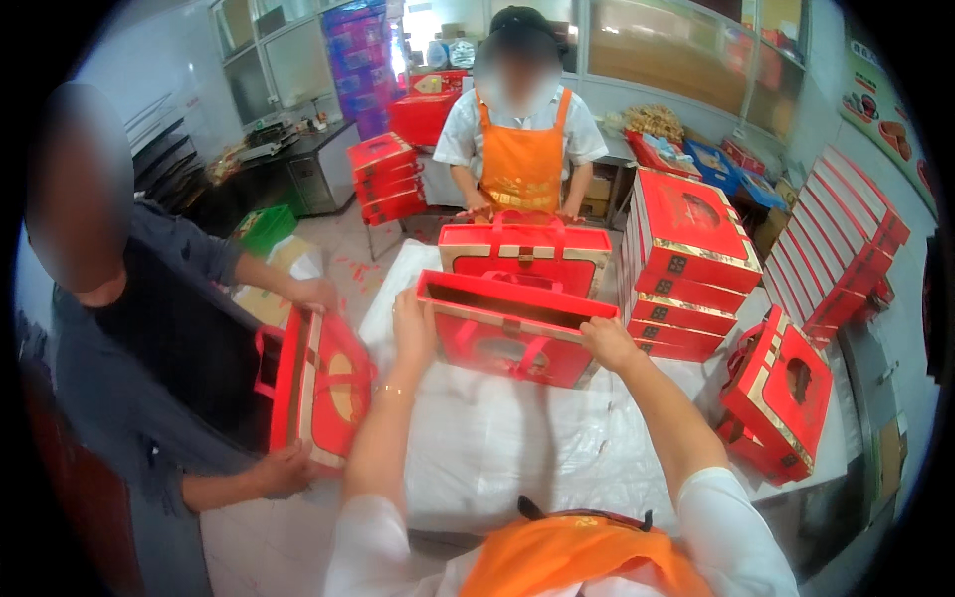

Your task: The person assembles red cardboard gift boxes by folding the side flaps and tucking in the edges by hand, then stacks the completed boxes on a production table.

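A red cardboard gift box with gold trim and red ribbon handles stands upright on the table in front of me. Its top is uncovered and the inside looks dark. My left hand grips its left end. At the right end, my right hand holds the upper corner, fingers over the rim. Just behind stands a second red gift box, upright with its ribbon handles raised.
White plastic sheeting covers the table. Stacked red boxes and a tilted box are on the right. A person at left holds another box. Across the table, an aproned person has hands near the second box.
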`<state>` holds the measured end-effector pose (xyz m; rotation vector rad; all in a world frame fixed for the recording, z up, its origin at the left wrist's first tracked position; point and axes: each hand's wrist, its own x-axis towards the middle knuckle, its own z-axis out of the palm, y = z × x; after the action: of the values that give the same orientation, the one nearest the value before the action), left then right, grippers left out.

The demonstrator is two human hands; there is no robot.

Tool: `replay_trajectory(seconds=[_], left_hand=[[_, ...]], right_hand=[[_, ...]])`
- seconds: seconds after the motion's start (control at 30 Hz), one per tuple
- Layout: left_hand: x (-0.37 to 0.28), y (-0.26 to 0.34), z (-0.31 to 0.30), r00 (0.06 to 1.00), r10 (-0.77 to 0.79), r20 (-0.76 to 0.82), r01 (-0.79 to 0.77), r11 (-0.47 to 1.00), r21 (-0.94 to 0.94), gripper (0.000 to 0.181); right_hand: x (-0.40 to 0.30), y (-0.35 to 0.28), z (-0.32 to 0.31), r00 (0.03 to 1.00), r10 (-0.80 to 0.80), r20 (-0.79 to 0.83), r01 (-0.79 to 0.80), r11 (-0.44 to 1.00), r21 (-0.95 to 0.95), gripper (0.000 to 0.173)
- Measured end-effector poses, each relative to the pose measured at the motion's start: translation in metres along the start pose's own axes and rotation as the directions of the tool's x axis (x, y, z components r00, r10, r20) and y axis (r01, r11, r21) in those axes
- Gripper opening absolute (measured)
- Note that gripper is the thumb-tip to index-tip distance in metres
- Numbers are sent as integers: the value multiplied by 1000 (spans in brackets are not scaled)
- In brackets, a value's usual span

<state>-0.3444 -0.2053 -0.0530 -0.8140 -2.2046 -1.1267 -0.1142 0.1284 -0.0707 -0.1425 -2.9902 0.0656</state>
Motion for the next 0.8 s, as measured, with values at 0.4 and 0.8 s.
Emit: replay_trajectory(seconds=[0.4, 0.8], left_hand=[[75, -63, 58, 993, -67, 94, 34, 949, 313, 12], [72, -126, 77, 983, -27, 180, -18, 970, 244, 13]], right_hand=[[-2, -3, -5, 997, -12, -72, 16, 998, 56, 14], [27, 11, 5, 985, -92, -147, 94, 996, 6, 14]])
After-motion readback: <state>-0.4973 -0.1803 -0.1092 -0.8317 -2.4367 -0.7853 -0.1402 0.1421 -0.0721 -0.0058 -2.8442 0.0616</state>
